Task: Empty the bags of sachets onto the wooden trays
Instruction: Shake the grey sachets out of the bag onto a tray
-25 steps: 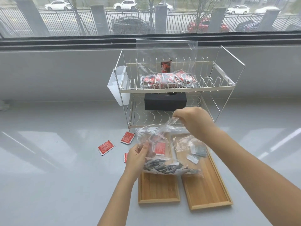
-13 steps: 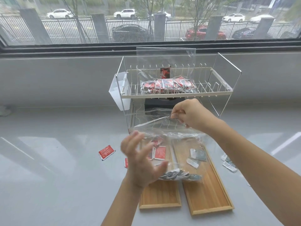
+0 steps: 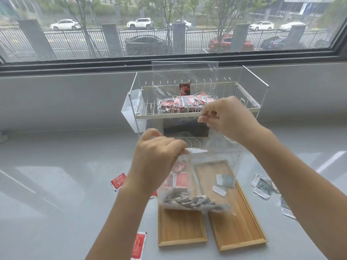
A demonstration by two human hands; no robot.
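Since half a second earlier, left hand (image 3: 156, 160) moved from open-fingered in front of the bag to pinching its top edge; right hand (image 3: 228, 119) rose and kept its pinch on the other side of the mouth. Both hands had fingers curled onto the film, so the clear bag (image 3: 199, 177) hung at frame centre over the two trays, grey sachets (image 3: 189, 200) bunched at its bottom. Left wooden tray (image 3: 181, 230) and right wooden tray (image 3: 238, 222) lay side by side at lower centre; right one carried a couple of grey sachets, red sachets showed through the bag over the left one. Loose red sachet (image 3: 118, 181) lay left of the trays, another (image 3: 139, 245) at lower centre, grey ones (image 3: 262, 185) at right. Second bag of red sachets (image 3: 185, 104) sat on the wire rack (image 3: 249, 102) top shelf, upper centre.
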